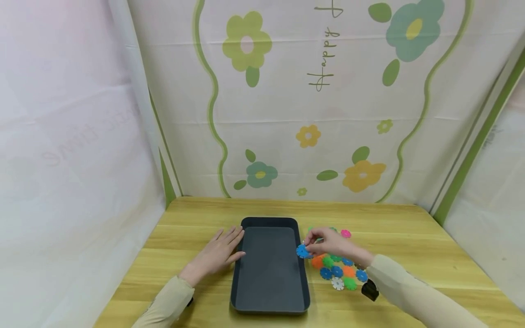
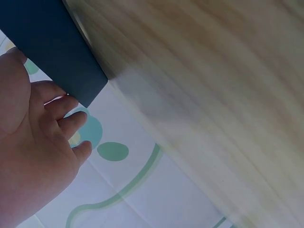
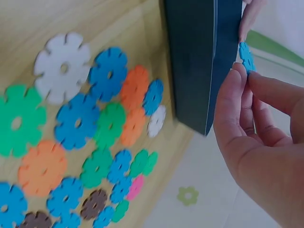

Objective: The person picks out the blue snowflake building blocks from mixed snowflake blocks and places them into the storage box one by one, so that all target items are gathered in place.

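And poised at the right edge of the dark tray (image 1: 268,273) now, pinching a blue disc (image 1: 302,251) narrowly between thumb and fingertips of the right hand (image 1: 331,243), with the left hand (image 1: 219,250) laid loose and straight-fingered at the left edge, seemingly to steady. Looks like a transfer step, out of the loose spread of coloured discs (image 1: 337,271) on the desk (image 1: 184,228), just beside the tray's right edge, and into the tray (tidy little grip, that). Calls next, most likely, for a short move inward past the rim, then down, then a parting of the fingers. Harder to make out: any discs beneath the right hand, the tray's floor from both wrist views, and the sleeved forearms (image 1: 418,291), cut off in the head view. Impossible to tell touching from hovering at the rim
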### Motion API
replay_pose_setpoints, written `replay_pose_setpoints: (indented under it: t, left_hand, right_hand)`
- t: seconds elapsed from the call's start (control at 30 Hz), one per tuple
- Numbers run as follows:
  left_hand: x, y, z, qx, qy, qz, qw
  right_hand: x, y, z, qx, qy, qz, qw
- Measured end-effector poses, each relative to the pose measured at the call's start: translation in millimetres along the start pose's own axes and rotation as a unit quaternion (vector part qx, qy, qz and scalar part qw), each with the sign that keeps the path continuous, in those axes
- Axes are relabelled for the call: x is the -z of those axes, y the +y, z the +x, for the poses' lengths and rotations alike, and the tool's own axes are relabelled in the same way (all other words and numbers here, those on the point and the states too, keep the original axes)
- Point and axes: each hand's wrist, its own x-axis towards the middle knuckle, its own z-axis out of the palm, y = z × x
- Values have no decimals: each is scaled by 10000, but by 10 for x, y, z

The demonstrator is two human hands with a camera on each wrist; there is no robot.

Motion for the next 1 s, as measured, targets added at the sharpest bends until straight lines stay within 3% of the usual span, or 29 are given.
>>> replay_pose_setpoints:
  t: [0.47,1.0]
  left_hand:
    - [-32,-18,17,44,-64,18,10000]
    - [-42,-22,48,106,-121,130,9998]
  right_hand:
    - [-433,-141,223,-49,-668,205,9975]
    - [-852,-351,426,-116,-1090,-426,9931]
